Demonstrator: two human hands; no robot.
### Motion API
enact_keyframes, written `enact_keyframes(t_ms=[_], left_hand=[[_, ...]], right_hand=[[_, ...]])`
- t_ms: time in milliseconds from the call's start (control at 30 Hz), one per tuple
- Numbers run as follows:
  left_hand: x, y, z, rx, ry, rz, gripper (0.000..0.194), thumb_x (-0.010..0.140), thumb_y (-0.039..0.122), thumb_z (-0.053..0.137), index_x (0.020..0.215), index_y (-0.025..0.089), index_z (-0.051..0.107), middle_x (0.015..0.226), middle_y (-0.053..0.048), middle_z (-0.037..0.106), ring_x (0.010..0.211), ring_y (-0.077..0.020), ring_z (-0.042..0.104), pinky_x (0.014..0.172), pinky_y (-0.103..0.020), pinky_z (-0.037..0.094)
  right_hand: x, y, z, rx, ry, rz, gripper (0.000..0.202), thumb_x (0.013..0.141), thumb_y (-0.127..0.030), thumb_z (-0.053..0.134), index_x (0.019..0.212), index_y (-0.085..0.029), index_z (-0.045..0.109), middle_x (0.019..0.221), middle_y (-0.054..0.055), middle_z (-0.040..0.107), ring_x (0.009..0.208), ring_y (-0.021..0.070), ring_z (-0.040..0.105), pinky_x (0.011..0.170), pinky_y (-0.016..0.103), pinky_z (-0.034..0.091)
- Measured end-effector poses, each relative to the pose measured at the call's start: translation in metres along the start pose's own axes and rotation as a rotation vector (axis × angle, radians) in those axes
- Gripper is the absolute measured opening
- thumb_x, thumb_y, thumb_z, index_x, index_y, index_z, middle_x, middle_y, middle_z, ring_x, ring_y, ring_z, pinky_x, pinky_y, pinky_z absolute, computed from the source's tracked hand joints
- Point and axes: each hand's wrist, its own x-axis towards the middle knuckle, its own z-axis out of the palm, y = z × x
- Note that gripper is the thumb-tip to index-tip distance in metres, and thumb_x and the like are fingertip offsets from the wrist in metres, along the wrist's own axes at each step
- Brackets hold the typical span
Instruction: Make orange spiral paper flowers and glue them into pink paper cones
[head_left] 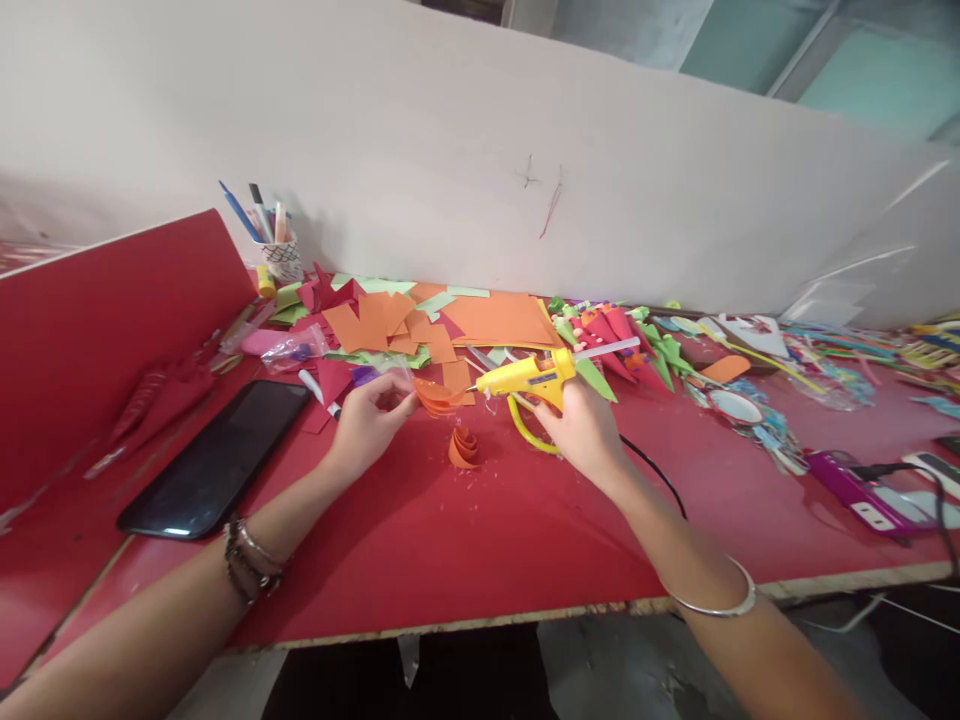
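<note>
My left hand [373, 420] pinches a curved orange paper piece [438, 396] above the red table. In my right hand [583, 425] is a yellow glue gun [525, 376], its nozzle pointing left, close to the paper's right edge. A clear glue stick [609, 347] sticks out of the gun's back end. Below the nozzle, a rolled orange paper curl [463, 447] stands on the table by itself. Just left of the gun's handle lies a yellow ring-shaped handle [529, 428], partly hidden.
Orange paper sheets [491, 318] and cut scraps lie along the wall. A black phone [217, 455] rests at left, near a pen cup [280, 255]. Red paper cones [619, 335] are heaped behind my right hand. A purple power strip [862, 492] sits far right; a black cable [660, 478] trails nearby.
</note>
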Motion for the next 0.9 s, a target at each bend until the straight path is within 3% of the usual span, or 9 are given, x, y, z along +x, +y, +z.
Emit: enact_keyframes(t_ms=[167,267,433,600,700,900], left_hand=[[0.0,-0.003,-0.001,0.087,-0.01,0.036,0.017,0.071,0.031,0.054,0.066,0.015,0.053,0.057,0.002,0.052,0.049,-0.0088,0.045,0.048,-0.02,0.033],[0.0,-0.005,-0.001,0.127,-0.026,0.064,0.016,0.071,0.031,0.053,0.067,0.016,0.055,0.059,0.001,0.054,0.05,-0.0093,0.046,0.048,-0.02,0.035],[0.002,-0.005,-0.002,0.135,-0.024,0.082,0.016,0.07,0.031,0.053,0.067,0.016,0.056,0.062,0.0,0.057,0.052,-0.0097,0.047,0.049,-0.02,0.035],[0.003,-0.005,-0.002,0.153,-0.024,0.089,0.016,0.069,0.031,0.053,0.067,0.016,0.057,0.064,0.0,0.059,0.053,-0.0099,0.048,0.049,-0.02,0.036],[0.005,-0.005,-0.007,0.205,-0.063,0.09,0.017,0.071,0.032,0.053,0.067,0.016,0.057,0.064,-0.001,0.059,0.052,-0.0102,0.048,0.049,-0.02,0.036],[0.017,-0.001,-0.031,0.356,-0.204,0.188,0.015,0.071,0.031,0.052,0.066,0.018,0.058,0.065,-0.001,0.06,0.058,-0.0122,0.052,0.054,-0.021,0.038]], right_hand=[[-0.008,0.041,-0.014,-0.027,0.102,0.123,0.027,0.069,-0.034,0.053,0.085,-0.013,0.056,0.078,0.011,0.063,0.071,0.0239,0.059,0.059,0.03,0.041],[-0.019,0.076,-0.022,-0.106,0.099,0.27,0.036,0.068,-0.042,0.054,0.089,-0.013,0.057,0.082,0.013,0.063,0.073,0.0261,0.059,0.057,0.03,0.04],[-0.043,0.127,-0.025,-0.275,-0.018,0.433,0.04,0.072,-0.045,0.045,0.088,-0.011,0.059,0.078,0.016,0.063,0.071,0.0279,0.059,0.054,0.031,0.037],[-0.058,0.145,-0.023,-0.304,-0.092,0.531,0.043,0.073,-0.047,0.044,0.091,-0.011,0.059,0.079,0.016,0.064,0.069,0.0268,0.06,0.051,0.029,0.037],[-0.06,0.148,-0.025,-0.32,-0.139,0.5,0.044,0.075,-0.047,0.042,0.094,-0.011,0.057,0.085,0.016,0.063,0.073,0.027,0.06,0.053,0.029,0.038],[-0.063,0.143,-0.042,-0.572,-0.25,0.219,0.047,0.074,-0.049,0.047,0.099,-0.009,0.055,0.091,0.017,0.061,0.088,0.0298,0.054,0.073,0.034,0.039]])
